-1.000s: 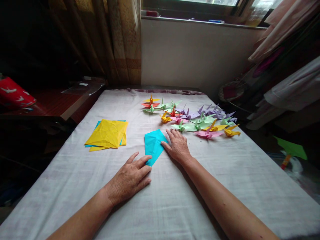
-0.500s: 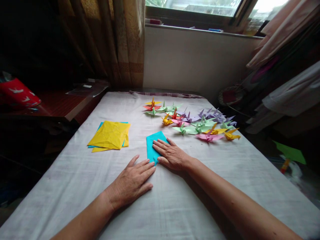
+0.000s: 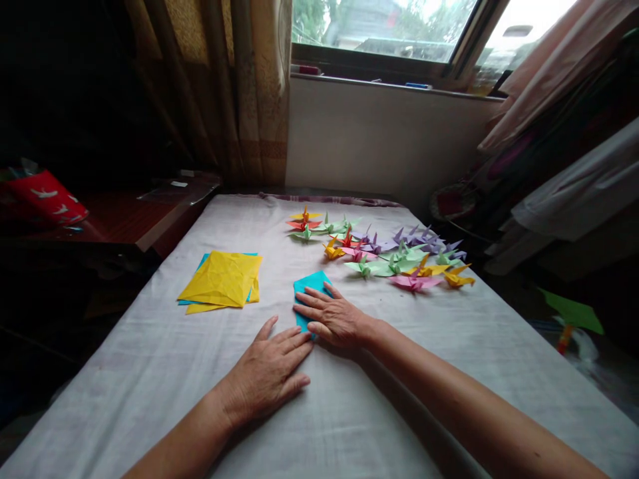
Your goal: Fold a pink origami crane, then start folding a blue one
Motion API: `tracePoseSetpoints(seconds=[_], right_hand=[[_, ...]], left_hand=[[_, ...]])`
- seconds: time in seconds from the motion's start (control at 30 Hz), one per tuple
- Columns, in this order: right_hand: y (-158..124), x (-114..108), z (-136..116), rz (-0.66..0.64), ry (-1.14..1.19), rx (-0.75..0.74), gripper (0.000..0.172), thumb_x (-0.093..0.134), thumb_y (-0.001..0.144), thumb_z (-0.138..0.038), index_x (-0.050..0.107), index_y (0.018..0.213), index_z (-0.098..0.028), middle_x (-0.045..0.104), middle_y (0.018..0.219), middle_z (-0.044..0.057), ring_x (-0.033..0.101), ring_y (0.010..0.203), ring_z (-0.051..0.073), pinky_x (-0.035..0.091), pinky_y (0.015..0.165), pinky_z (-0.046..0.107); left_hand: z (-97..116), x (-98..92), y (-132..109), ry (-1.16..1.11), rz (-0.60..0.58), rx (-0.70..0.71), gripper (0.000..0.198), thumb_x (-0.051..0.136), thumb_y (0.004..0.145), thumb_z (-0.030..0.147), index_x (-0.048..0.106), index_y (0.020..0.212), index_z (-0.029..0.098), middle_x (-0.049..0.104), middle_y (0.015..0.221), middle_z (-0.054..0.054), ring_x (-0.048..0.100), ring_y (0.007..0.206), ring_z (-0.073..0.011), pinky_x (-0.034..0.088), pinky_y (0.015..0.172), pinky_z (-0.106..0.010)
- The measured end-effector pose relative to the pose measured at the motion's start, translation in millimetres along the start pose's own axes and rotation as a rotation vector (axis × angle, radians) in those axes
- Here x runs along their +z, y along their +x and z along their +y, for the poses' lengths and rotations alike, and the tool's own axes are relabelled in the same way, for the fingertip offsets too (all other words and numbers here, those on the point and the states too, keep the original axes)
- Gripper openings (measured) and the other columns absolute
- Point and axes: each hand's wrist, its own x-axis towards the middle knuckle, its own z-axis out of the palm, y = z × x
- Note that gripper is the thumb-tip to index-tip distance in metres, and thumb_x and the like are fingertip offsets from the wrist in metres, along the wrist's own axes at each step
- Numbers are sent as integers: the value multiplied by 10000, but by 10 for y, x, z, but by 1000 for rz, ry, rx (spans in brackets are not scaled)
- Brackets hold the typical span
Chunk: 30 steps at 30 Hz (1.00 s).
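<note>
In the head view, a folded blue paper lies flat on a white cloth, its narrow end toward the person. The right hand lies across the paper from its right side, palm down, with straight fingers spread a little apart and hiding much of its middle. The left hand rests palm down on the cloth, just to the near left of the paper, its thumb held away from the other fingers; the fingertips reach the paper's near tip, though from this angle it is hard to say whether they press on it. Left of the paper and apart from it sits a stack of yellow and blue sheets. Beyond the paper, mostly to its right, paper cranes in green, purple, pink, red and yellow crowd together on the cloth. Far to the left of the paper, a red container with white birds leans above a brown desk. Well beyond the paper are a pale wall and a window.
</note>
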Motion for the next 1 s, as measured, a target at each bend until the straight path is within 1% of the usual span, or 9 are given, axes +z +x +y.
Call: tracePoseSetpoints(seconds=[0.13, 0.33, 0.43, 0.5, 0.63, 0.73, 0.8, 0.93, 1.0], right_hand=[[120, 0, 56, -32, 13, -1, 525, 340, 1033, -405, 337, 1528, -229, 262, 1611, 65, 160, 1512, 228, 10, 1206, 545], [296, 32, 201, 2, 21, 44, 564, 347, 1020, -441, 296, 1548, -248, 237, 1622, 59, 151, 1514, 230, 23, 1212, 522], [372, 29, 256, 104, 133, 114, 521, 399, 999, -427, 418, 1493, -263, 322, 1592, 49, 226, 1495, 248, 61, 1213, 534], [386, 15, 295, 227, 245, 213, 462, 411, 990, -388, 521, 1421, -261, 448, 1525, 51, 345, 1447, 250, 160, 1205, 528], [226, 10, 330, 423, 304, 376, 466, 385, 983, -333, 530, 1406, -201, 561, 1430, 102, 528, 1310, 229, 397, 1105, 427], [14, 57, 295, 477, 310, 422, 488, 553, 876, -297, 573, 1355, -207, 672, 1281, 96, 623, 1161, 259, 461, 1026, 431], [-86, 103, 266, 492, 312, 433, 526, 604, 810, -250, 588, 1333, -204, 704, 1211, 93, 645, 1089, 264, 478, 986, 423], [-115, 189, 255, 561, 357, 402, 542, 591, 707, -142, 634, 1243, -209, 729, 1094, 68, 650, 993, 236, 492, 913, 377], [-90, 219, 268, 581, 380, 364, 465, 562, 678, -112, 676, 1118, -209, 730, 1010, 55, 647, 926, 220, 502, 856, 353]], left_hand=[[-17, 11, -21, -6, 20, 17, 502, 543, 952, 433, 494, 1406, 227, 590, 1412, -72, 511, 1329, -260, 130, 1207, -499], [-19, 46, -27, -20, 42, 8, 488, 536, 956, 445, 507, 1399, 242, 590, 1411, -77, 513, 1326, -259, 169, 1192, -495], [-20, 40, -7, -60, 55, -26, 427, 541, 956, 440, 556, 1342, 257, 612, 1387, -62, 538, 1301, -254, 192, 1182, -499], [-29, 38, 4, -86, 74, -34, 380, 532, 964, 425, 583, 1304, 264, 630, 1365, -53, 554, 1281, -246, 227, 1170, -492], [-58, 58, 9, -115, 135, -25, 322, 460, 995, 312, 592, 1281, 246, 639, 1348, -59, 570, 1257, -217, 286, 1152, -466], [-72, 83, 14, -88, 172, -29, 319, 431, 992, 247, 608, 1256, 224, 639, 1344, -72, 557, 1269, -218, 305, 1152, -470], [-75, 92, 19, -60, 186, -31, 306, 440, 983, 246, 628, 1225, 222, 638, 1346, -70, 527, 1301, -237, 306, 1155, -486], [-76, 82, 28, -2, 197, -44, 329, 469, 969, 264, 614, 1264, 238, 599, 1397, -64, 462, 1361, -260, 299, 1162, -504], [-83, 70, 35, 27, 199, -72, 366, 465, 970, 262, 581, 1317, 253, 580, 1419, -60, 443, 1376, -259, 296, 1162, -507]])
